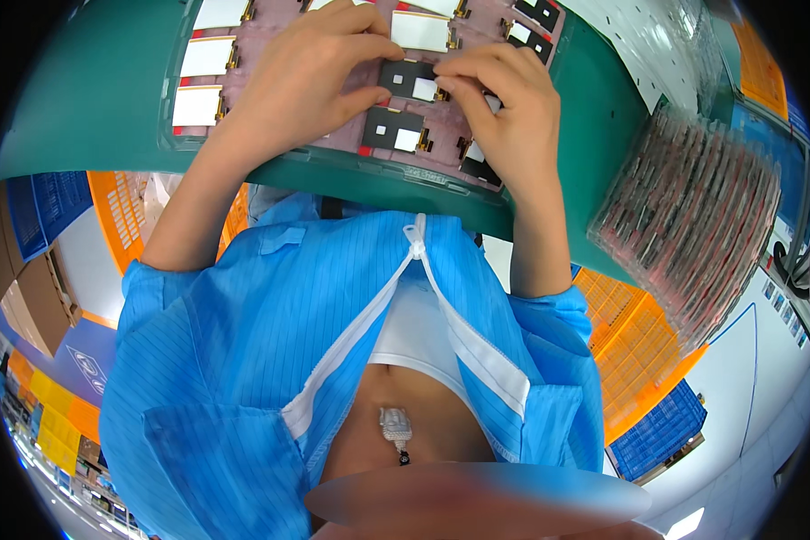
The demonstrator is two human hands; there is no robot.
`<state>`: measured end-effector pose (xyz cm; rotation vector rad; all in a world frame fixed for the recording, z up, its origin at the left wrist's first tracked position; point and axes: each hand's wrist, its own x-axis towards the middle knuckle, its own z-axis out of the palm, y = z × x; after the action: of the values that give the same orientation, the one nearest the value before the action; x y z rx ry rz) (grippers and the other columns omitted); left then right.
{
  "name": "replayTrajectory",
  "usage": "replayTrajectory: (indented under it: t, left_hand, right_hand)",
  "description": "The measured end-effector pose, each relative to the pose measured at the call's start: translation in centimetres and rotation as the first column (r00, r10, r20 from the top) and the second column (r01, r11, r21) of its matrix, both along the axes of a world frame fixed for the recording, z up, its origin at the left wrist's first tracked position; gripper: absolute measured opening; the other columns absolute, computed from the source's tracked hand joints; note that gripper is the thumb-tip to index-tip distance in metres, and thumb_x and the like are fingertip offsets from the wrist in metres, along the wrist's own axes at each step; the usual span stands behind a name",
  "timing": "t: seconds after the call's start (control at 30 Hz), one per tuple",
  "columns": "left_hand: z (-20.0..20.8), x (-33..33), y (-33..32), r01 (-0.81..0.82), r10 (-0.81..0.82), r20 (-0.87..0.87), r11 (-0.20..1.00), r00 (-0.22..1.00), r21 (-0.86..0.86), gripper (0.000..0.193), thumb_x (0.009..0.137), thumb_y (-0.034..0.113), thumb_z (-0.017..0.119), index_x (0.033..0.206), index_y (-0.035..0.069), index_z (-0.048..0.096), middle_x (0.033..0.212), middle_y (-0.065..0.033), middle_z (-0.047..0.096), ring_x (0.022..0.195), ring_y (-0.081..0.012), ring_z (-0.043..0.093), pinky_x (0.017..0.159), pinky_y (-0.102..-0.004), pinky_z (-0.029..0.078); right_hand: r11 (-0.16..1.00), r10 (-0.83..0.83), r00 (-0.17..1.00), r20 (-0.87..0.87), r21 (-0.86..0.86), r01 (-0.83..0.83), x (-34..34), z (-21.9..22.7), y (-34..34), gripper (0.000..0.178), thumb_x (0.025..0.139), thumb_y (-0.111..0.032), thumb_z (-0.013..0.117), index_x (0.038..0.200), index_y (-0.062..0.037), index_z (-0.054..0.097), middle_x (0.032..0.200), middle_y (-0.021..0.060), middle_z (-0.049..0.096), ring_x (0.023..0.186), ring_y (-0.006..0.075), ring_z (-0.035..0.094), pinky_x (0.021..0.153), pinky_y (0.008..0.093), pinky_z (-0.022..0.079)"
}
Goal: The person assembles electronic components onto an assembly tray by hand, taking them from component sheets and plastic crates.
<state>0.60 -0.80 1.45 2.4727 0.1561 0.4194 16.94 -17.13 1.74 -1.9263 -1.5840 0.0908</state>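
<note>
A thin black panel (404, 76) with white squares and a small gold-and-dark connector lies at a clear plastic tray (333, 139), between my two hands. My left hand (310, 76) has its thumb and forefinger curled to the panel's left end, one at the upper edge and one near the lower corner. At the connector end, my right hand (510, 101) pinches the edge between thumb and forefinger. Just below sits a similar black panel (394, 129). White-faced panels (209, 56) fill the tray's left column, each with a connector on its right side.
The tray rests on a green table surface (90, 108). A stack of clear plastic trays (693, 216) leans at the right, beside clear plastic film (657, 45). Orange crates (634, 333) and a blue crate (659, 430) stand lower right. A cardboard box (31, 315) is at left.
</note>
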Motion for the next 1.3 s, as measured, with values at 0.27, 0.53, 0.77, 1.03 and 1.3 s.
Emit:
replayTrajectory:
  t: [0.27,0.53,0.77,1.03,1.3]
  left_hand:
    - [2.0,0.5,-0.1,0.001,-0.006,-0.062,0.996,0.998,-0.091,0.027,0.068,0.008,0.074,0.093,0.000,0.067,0.093,-0.0129,0.059,0.090,-0.0317,0.057,0.077,-0.0393,0.047]
    - [1.4,0.1,-0.3,0.017,-0.023,-0.071,0.997,0.997,-0.077,0.028,0.067,0.006,0.073,0.094,0.000,0.066,0.094,-0.0130,0.058,0.091,-0.0325,0.056,0.079,-0.0397,0.046]
    - [0.2,0.5,0.5,0.021,-0.021,0.007,1.000,1.000,0.018,0.038,0.069,0.006,0.077,0.106,0.003,0.067,0.105,-0.0099,0.061,0.098,-0.0302,0.059,0.085,-0.0379,0.048]
    - [1.3,-0.4,0.4,-0.022,0.021,-0.011,0.988,1.000,-0.155,0.041,0.064,0.007,0.080,0.103,0.004,0.070,0.102,-0.0099,0.062,0.097,-0.0295,0.059,0.083,-0.0385,0.048]
    - [5.8,6.2,5.0,0.146,-0.149,0.154,0.989,0.977,0.036,0.008,0.075,0.006,0.072,0.080,0.004,0.066,0.083,-0.0099,0.059,0.081,-0.0283,0.060,0.070,-0.0377,0.048]
  right_hand:
    - [0.990,0.138,0.990,0.039,-0.027,-0.137,-0.2,-0.2,-1.0,0.007,0.075,-0.012,0.073,0.082,-0.0131,0.070,0.084,-0.0010,0.062,0.083,0.0208,0.057,0.074,0.0351,0.039]
    - [0.988,0.112,0.994,0.005,-0.104,-0.111,-0.9,-0.1,-0.8,0.006,0.076,-0.008,0.069,0.080,-0.0105,0.065,0.082,0.0007,0.060,0.083,0.0224,0.057,0.073,0.0367,0.038]
    - [0.985,0.007,1.000,-0.004,-0.174,-0.008,-1.3,1.1,-0.3,0.004,0.076,-0.010,0.068,0.078,-0.0104,0.066,0.081,0.0021,0.061,0.083,0.0243,0.058,0.074,0.0389,0.040]
    - [0.999,0.015,0.948,-0.317,-0.035,-0.027,4.6,5.5,3.1,0.012,0.080,-0.015,0.069,0.088,-0.0066,0.070,0.081,0.0090,0.065,0.074,0.0262,0.062,0.066,0.0343,0.049]
    - [0.845,-0.520,0.829,0.205,-0.019,0.534,18.5,0.5,10.4,0.025,0.083,-0.033,0.069,0.099,-0.0142,0.076,0.099,0.0100,0.071,0.091,0.0302,0.066,0.078,0.0413,0.052]
